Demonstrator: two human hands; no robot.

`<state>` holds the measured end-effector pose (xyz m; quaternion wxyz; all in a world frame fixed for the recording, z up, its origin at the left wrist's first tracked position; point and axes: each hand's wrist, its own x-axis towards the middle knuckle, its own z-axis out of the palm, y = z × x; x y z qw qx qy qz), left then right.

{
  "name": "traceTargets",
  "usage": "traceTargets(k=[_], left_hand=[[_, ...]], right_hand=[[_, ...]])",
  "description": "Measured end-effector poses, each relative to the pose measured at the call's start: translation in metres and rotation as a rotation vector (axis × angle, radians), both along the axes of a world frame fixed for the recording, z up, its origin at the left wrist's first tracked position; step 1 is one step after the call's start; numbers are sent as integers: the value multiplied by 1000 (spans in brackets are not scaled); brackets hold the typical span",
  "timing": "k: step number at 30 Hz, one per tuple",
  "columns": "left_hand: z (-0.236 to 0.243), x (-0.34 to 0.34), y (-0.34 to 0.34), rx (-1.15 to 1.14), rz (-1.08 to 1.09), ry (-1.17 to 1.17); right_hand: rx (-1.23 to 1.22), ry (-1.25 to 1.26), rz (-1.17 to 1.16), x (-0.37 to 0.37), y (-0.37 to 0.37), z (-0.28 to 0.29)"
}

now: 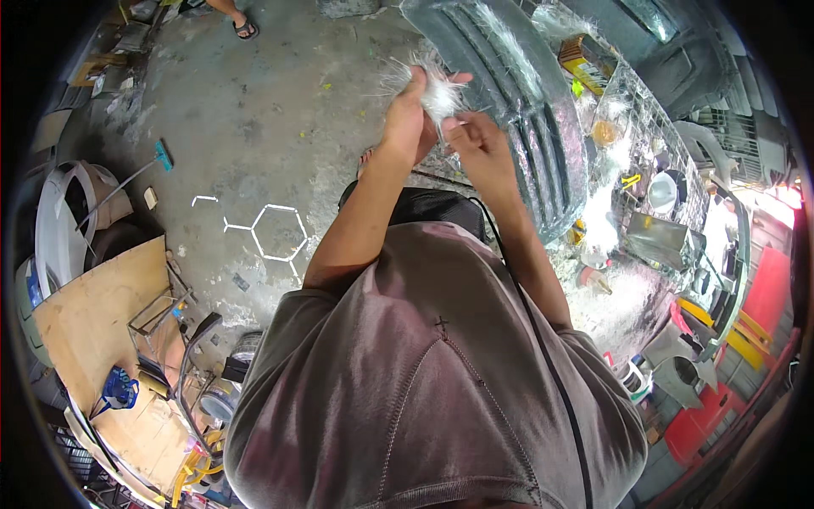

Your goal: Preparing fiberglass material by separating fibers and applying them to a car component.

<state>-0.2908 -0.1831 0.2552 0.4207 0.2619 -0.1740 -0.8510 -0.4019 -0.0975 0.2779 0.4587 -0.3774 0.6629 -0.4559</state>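
A loose tuft of white, glassy fibre strands point(440, 96) is held between my two hands, with fine ends sticking out all around. My left hand point(407, 123) cradles it from the left, thumb up along its side and a finger showing beyond it. From the lower right, my right hand point(482, 146) pinches the edge of the tuft, its fingers bent. Just right of my hands lies a large dark grey-green ribbed panel point(543, 161), curved and glossy, with whitish strands on its upper part.
A wire-mesh surface point(653, 161) on the right carries a yellow-brown box point(588, 64), a white bowl point(666, 192) and a metal container point(666, 237). A blue-headed broom point(164, 155) leans at left near a plywood sheet point(102, 314). Another person's sandalled foot point(245, 30) stands at the top.
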Motion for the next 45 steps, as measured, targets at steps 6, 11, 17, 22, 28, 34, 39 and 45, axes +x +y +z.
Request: traceTargets(k=[6, 11, 17, 22, 28, 34, 39, 45], left_hand=[[-13, 14, -27, 100, 211, -19], [-17, 41, -40, -135, 72, -240], [-3, 32, 1, -52, -16, 65], [4, 34, -9, 132, 57, 207], [15, 31, -4, 148, 98, 227], [-23, 26, -14, 380, 189, 59], [-51, 36, -36, 499, 318, -20], [-44, 109, -77, 62, 356, -182]], right_hand=[[38, -356, 9, 7, 0, -2], [-246, 208, -76, -3, -5, 18], [-593, 825, 40, 23, -55, 23], [-471, 707, 3, 28, -36, 24], [-62, 181, 235, 6, -33, 9], [-364, 609, 250, 24, -30, -24], [-544, 628, 187, 29, -15, -17], [-251, 419, 142, 1, 9, 7]])
